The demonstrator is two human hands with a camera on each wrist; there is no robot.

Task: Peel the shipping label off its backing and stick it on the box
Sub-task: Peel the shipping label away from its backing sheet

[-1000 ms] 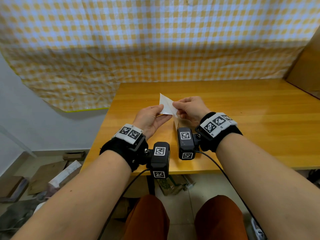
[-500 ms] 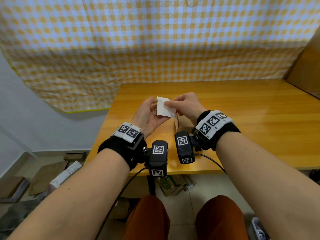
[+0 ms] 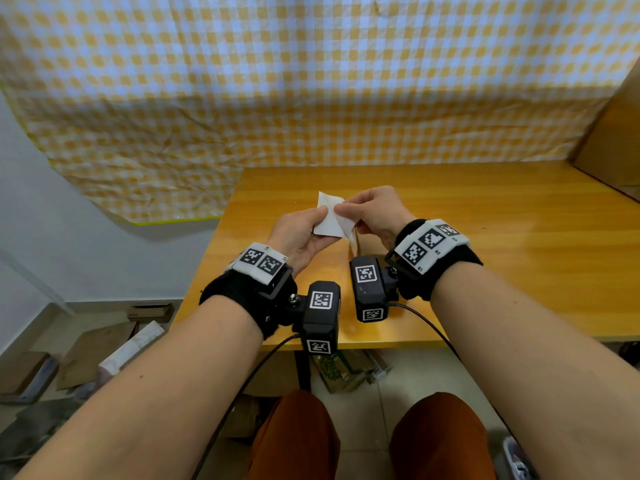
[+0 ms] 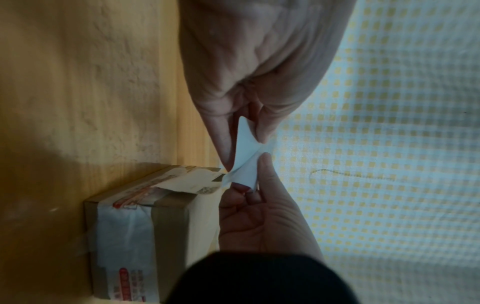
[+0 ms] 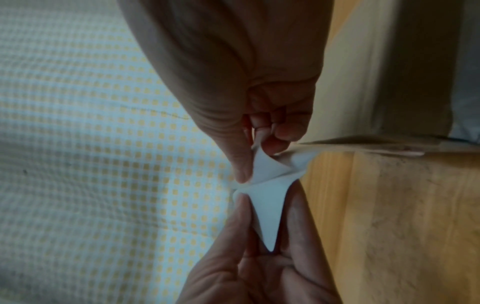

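A small white label sheet (image 3: 329, 223) is held in the air over the wooden table (image 3: 485, 237). My left hand (image 3: 320, 216) pinches its left edge between thumb and fingers. From the right, my right hand (image 3: 341, 209) pinches the top edge. In the wrist views the label sheet (image 5: 270, 205) splays into two layers between the two pinches (image 4: 246, 148). The cardboard box (image 4: 137, 226), wrapped in tape and carrying old printed labels, lies on the table just under my right hand. In the head view only a sliver of the box (image 3: 367, 245) shows.
A yellow checked cloth (image 3: 311, 81) hangs behind the table. A large brown board (image 3: 616, 133) leans at the table's far right. The table's near edge (image 3: 415, 341) runs under my wrists. Cardboard scraps (image 3: 86, 355) litter the floor at the left.
Both hands have drifted slightly left and away from me with the sheet. The sheet has turned from a point-up tilt to a flatter face, and my right pinch has shifted to its top edge.
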